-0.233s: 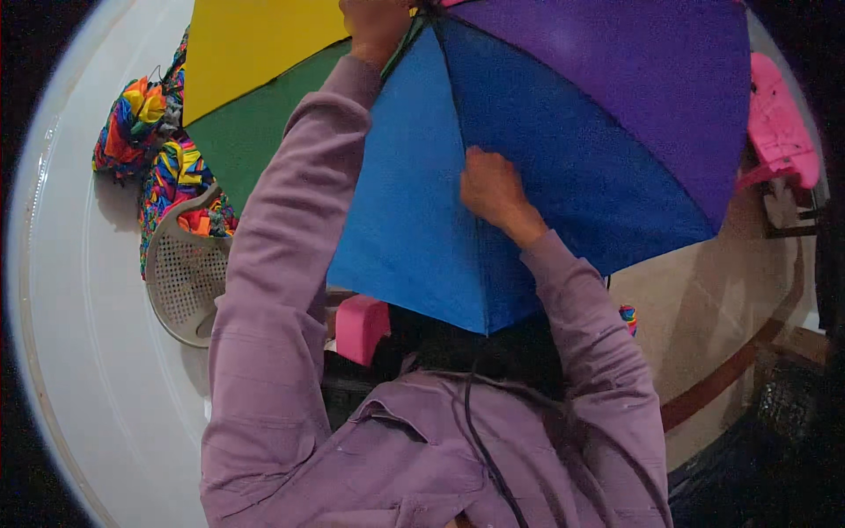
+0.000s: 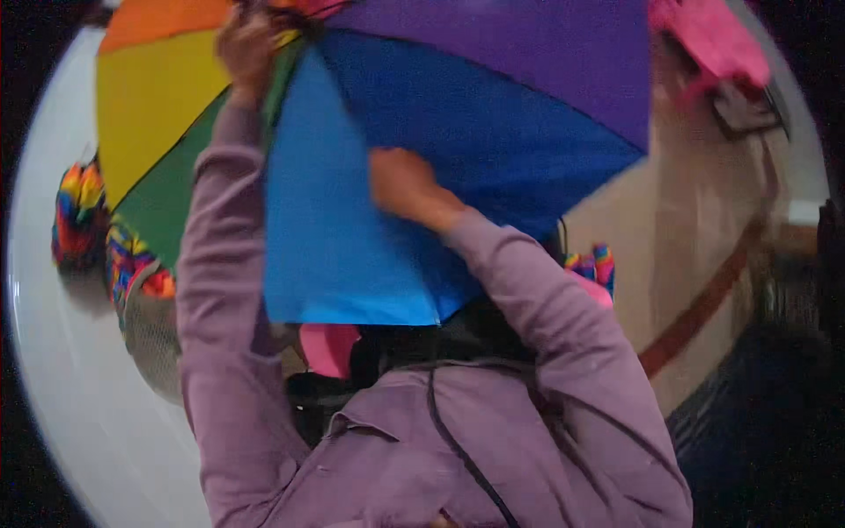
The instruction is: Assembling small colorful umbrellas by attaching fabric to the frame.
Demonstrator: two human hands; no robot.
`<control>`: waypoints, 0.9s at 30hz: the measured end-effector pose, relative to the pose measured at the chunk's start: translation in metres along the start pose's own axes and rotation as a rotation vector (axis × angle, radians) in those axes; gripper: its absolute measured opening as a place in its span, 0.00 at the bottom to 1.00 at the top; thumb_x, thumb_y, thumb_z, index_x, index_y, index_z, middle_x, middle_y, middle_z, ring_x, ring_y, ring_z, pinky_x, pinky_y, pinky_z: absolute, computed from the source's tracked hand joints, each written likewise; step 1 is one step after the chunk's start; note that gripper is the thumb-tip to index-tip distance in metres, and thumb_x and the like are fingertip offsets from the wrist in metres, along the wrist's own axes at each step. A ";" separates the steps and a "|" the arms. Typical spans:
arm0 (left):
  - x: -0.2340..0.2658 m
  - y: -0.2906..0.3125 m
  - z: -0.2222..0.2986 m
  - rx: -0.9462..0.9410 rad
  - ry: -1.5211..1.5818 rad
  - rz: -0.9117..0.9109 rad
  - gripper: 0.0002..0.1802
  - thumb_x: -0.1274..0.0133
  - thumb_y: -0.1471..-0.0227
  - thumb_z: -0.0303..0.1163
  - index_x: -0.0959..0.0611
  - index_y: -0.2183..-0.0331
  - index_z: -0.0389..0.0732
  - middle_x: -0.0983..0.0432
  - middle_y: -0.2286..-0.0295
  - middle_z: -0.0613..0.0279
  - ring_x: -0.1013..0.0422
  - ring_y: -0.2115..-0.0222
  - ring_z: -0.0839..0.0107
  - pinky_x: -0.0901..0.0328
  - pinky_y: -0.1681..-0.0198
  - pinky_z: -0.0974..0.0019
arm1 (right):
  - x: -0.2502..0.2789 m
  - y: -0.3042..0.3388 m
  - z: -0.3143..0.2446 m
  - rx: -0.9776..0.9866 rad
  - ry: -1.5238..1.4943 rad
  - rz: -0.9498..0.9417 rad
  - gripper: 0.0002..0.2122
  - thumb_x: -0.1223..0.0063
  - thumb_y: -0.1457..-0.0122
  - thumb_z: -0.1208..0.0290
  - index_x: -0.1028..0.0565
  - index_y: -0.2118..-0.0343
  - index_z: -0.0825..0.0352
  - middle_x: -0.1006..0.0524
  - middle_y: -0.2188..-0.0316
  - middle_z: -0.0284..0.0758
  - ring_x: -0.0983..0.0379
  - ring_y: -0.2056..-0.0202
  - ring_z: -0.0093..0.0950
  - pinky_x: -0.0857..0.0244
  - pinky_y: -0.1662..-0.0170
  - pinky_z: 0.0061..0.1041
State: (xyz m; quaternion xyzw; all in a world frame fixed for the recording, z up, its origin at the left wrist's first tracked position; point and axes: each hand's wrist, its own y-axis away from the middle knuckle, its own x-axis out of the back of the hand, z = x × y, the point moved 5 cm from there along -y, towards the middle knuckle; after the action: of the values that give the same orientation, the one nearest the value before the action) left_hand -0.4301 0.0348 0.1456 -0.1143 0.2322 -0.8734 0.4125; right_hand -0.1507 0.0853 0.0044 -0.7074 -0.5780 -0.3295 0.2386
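Observation:
A rainbow umbrella (image 2: 493,114) is spread before me, with orange, yellow, green, blue and purple panels. My left hand (image 2: 249,53) is at its centre, fingers curled against the dark hub; motion smears them a little. My right hand (image 2: 409,185) is closed in a fist on the seam between the light blue and dark blue panels, and seems to pinch the cloth or rib there. The lower tip of the blue panels hangs near my chest. What lies beneath the canopy is hidden.
Folded rainbow bundles (image 2: 79,211) lie on the white surface to the left, by a grey perforated basket (image 2: 151,339). A pink plastic piece (image 2: 717,44) is at the far right. Another pink block (image 2: 329,348) shows below the umbrella. More rainbow bundles (image 2: 602,266) sit beyond my right forearm.
The whole view has shifted, so the umbrella and both hands stand further left in it. More of the orange panel and my left hand show. Both hands stay on the umbrella.

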 end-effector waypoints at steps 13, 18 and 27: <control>-0.030 0.078 -0.028 0.301 -0.270 0.269 0.12 0.47 0.35 0.34 0.19 0.63 0.33 0.18 0.67 0.55 0.20 0.71 0.68 0.24 0.65 0.67 | -0.041 0.061 -0.003 0.074 0.007 -0.192 0.05 0.43 0.54 0.75 0.20 0.74 0.68 0.18 0.72 0.51 0.18 0.69 0.48 0.23 0.66 0.45; -0.052 0.089 -0.039 0.314 -0.273 0.225 0.14 0.50 0.34 0.36 0.17 0.59 0.35 0.18 0.66 0.55 0.19 0.66 0.66 0.23 0.62 0.66 | -0.036 0.067 0.005 0.101 0.004 -0.167 0.04 0.44 0.53 0.74 0.20 0.74 0.67 0.18 0.73 0.50 0.18 0.69 0.48 0.23 0.67 0.46; -0.092 0.087 -0.032 0.230 -0.323 0.198 0.13 0.47 0.36 0.34 0.18 0.64 0.32 0.17 0.68 0.55 0.18 0.70 0.66 0.23 0.67 0.66 | -0.034 0.081 0.029 0.040 0.062 -0.124 0.06 0.50 0.46 0.73 0.23 0.72 0.69 0.19 0.74 0.51 0.19 0.70 0.50 0.25 0.68 0.48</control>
State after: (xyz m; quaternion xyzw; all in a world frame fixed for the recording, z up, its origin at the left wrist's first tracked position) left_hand -0.3259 0.0681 0.0732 -0.1815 0.0721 -0.8199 0.5382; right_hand -0.0705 0.0662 -0.0366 -0.6546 -0.6196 -0.3539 0.2497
